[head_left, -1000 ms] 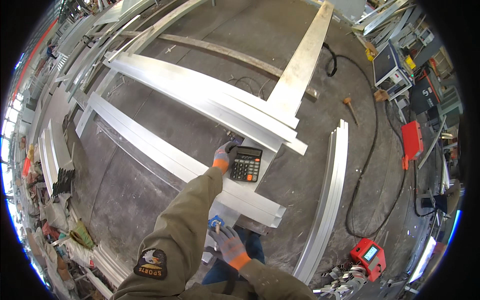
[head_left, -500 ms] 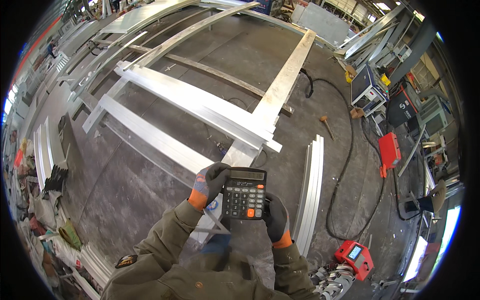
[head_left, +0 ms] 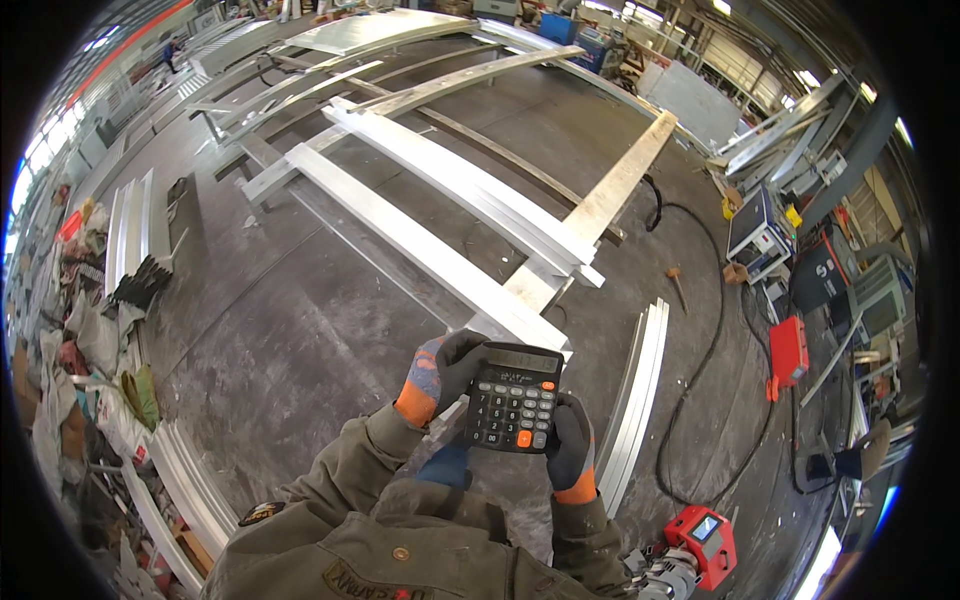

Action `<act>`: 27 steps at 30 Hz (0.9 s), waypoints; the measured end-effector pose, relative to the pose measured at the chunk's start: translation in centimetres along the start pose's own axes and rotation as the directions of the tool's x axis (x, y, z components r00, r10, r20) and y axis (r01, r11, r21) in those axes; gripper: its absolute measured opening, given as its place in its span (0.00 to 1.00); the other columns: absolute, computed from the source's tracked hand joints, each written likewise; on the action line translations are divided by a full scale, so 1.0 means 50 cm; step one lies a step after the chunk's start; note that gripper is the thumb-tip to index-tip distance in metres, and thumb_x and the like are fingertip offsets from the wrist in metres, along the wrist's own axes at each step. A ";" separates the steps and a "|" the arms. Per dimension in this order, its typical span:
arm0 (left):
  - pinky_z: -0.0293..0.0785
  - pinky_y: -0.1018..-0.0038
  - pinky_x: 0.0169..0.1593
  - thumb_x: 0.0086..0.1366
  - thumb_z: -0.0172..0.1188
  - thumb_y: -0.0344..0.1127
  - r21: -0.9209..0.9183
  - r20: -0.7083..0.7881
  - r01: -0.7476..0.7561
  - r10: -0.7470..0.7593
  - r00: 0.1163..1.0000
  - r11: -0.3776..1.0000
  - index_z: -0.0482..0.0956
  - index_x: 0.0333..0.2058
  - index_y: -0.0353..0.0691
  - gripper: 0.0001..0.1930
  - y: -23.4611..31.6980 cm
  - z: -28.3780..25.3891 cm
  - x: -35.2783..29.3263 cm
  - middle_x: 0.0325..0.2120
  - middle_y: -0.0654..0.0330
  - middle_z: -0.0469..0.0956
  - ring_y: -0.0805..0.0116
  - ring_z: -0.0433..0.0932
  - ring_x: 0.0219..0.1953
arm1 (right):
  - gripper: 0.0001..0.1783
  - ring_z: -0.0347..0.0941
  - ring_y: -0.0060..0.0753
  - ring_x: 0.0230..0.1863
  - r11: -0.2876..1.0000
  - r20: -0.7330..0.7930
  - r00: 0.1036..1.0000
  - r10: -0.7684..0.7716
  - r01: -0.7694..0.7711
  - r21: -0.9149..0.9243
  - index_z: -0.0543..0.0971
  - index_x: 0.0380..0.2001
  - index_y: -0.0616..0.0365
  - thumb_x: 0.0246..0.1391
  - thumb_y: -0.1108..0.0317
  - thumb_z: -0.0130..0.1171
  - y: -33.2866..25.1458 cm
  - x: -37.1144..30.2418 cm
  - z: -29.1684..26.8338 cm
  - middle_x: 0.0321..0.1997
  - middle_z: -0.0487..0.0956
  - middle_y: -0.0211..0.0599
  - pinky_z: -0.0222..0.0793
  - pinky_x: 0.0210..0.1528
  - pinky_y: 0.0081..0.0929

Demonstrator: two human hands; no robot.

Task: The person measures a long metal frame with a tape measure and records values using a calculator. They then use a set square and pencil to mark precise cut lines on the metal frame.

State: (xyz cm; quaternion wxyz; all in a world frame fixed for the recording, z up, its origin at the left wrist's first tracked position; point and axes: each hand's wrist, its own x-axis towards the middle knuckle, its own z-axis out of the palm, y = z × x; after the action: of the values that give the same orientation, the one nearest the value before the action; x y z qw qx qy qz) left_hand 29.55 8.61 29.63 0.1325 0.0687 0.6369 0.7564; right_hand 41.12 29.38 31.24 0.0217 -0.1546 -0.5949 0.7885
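Note:
A black calculator (head_left: 513,398) with grey and orange keys is held up in front of my chest, its keys and display facing me. My left hand (head_left: 441,376), in a grey glove with an orange cuff, grips its upper left edge. On the lower right side, my right hand (head_left: 572,446), gloved alike, closes around the edge. The fingers behind the calculator are hidden. Just beyond it, the near end of a long silvery metal profile (head_left: 430,245) rests on a wooden plank. Several more metal profiles (head_left: 470,190) lie side by side farther off.
Long profiles (head_left: 638,400) lie on the floor to my right. A red device with a screen (head_left: 702,540) sits at the lower right, and a red case (head_left: 788,352) stands beyond it. A black cable (head_left: 690,390) loops across the floor near a mallet (head_left: 676,285). Scrap is heaped at left.
The view has shifted, so the workpieces appear farther right and more of the near profile shows. Both hands still hold the calculator, which sits slightly right and lower in the picture.

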 end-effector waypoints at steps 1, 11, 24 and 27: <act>0.79 0.78 0.39 0.75 0.62 0.33 -0.036 -0.002 0.016 -0.016 1.000 0.999 0.83 0.50 0.32 0.12 0.006 -0.013 -0.021 0.38 0.63 0.85 0.79 0.80 0.37 | 0.18 0.67 0.11 0.32 1.000 0.005 1.000 -0.003 0.003 -0.009 0.79 0.53 0.63 0.71 0.61 0.50 0.001 -0.018 0.012 0.38 0.80 0.25 0.60 0.31 0.16; 0.85 0.73 0.31 0.75 0.61 0.35 -0.042 -0.120 -0.062 0.056 0.991 0.997 0.83 0.51 0.34 0.12 0.063 -0.205 -0.195 0.38 0.61 0.85 0.74 0.84 0.36 | 0.24 0.79 0.23 0.46 0.992 0.202 0.979 -0.032 0.056 -0.112 0.76 0.59 0.67 0.73 0.59 0.47 0.051 -0.121 0.175 0.49 0.83 0.35 0.75 0.48 0.24; 0.73 0.75 0.25 0.75 0.58 0.38 -0.217 -0.605 0.122 -0.232 0.762 0.969 0.82 0.47 0.35 0.12 -0.061 -0.719 -0.573 0.28 0.62 0.80 0.75 0.76 0.24 | 0.18 0.83 0.39 0.32 0.961 0.275 0.924 0.266 -0.232 -0.151 0.80 0.48 0.63 0.72 0.56 0.60 0.442 -0.149 0.481 0.40 0.86 0.47 0.83 0.35 0.39; 0.77 0.75 0.27 0.74 0.59 0.36 -0.210 -0.696 0.068 -0.198 0.690 0.975 0.83 0.46 0.35 0.11 -0.097 -0.799 -0.650 0.29 0.62 0.82 0.76 0.79 0.26 | 0.16 0.84 0.32 0.36 0.946 0.420 0.847 0.325 -0.295 -0.138 0.81 0.53 0.59 0.76 0.59 0.55 0.485 -0.129 0.547 0.37 0.86 0.40 0.83 0.39 0.32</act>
State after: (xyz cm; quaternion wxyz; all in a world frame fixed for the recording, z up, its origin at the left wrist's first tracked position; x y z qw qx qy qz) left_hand 50.23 -37.76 19.83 -0.0644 -0.2870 0.5760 0.7627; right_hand 43.51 -4.58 16.43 -0.2450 -0.0683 -0.5783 0.7752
